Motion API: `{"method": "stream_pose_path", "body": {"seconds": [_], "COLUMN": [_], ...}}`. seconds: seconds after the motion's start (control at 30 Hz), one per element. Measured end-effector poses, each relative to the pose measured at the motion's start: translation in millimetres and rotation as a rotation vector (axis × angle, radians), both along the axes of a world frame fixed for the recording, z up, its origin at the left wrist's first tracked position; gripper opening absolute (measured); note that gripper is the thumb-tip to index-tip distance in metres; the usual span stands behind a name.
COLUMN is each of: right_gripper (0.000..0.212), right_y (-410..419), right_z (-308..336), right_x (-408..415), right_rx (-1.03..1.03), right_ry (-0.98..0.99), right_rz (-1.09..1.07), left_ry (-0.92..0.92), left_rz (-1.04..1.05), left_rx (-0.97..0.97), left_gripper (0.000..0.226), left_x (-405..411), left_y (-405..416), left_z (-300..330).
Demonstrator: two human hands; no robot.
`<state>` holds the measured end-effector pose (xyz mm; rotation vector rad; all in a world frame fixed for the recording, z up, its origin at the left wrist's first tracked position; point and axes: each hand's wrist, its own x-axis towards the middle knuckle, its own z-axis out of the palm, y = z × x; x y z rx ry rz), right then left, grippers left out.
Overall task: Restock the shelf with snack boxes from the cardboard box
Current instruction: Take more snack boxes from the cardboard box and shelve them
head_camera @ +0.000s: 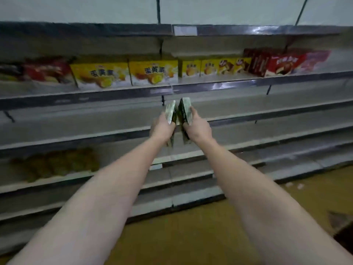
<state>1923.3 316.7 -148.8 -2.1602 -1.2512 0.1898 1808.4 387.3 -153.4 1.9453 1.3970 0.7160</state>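
Both my arms reach out toward the grey shelf (267, 109). My left hand (162, 128) grips a green snack box (171, 111) held on edge. My right hand (197, 128) grips a second green snack box (185, 110), tilted slightly right. The two boxes nearly touch at the middle, in front of the bare middle shelf board. A dark corner at the far right (342, 224) may be the cardboard box; it is mostly out of frame.
The shelf above holds yellow snack boxes (152, 72) in a row, with red boxes at the left (47, 70) and at the right (280, 65). Blurred yellowish packs (55, 163) lie on a lower shelf at the left. Yellow-brown floor (191, 236) runs below.
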Motion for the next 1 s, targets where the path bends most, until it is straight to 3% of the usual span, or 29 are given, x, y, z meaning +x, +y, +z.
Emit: {"method": "stream_pose_path", "body": {"seconds": [0.2, 0.67, 0.93, 1.0], "right_gripper": [0.063, 0.055, 0.053, 0.055], "right_y": [40.4, 126.4, 153.9, 160.9], "right_z": [23.1, 72.5, 83.8, 85.3], "right_x": [-67.8, -161.7, -186.6, -192.4], "right_rx": [0.010, 0.132, 0.166, 0.154], "right_ry": [-0.098, -0.145, -0.195, -0.208], "right_rz": [0.207, 0.553, 0.687, 0.708], "left_ry": [0.072, 0.089, 0.196, 0.222], "left_rz": [0.120, 0.453, 0.474, 0.458], "left_rx": [0.159, 0.191, 0.028, 0.010], "left_gripper": [0.068, 0.033, 0.029, 0.037], "left_x": [-87.5, -196.9, -232.6, -244.9], "left_y": [13.2, 60.0, 70.4, 68.7], "left_z": [26.2, 82.3, 111.1, 114.0]}}
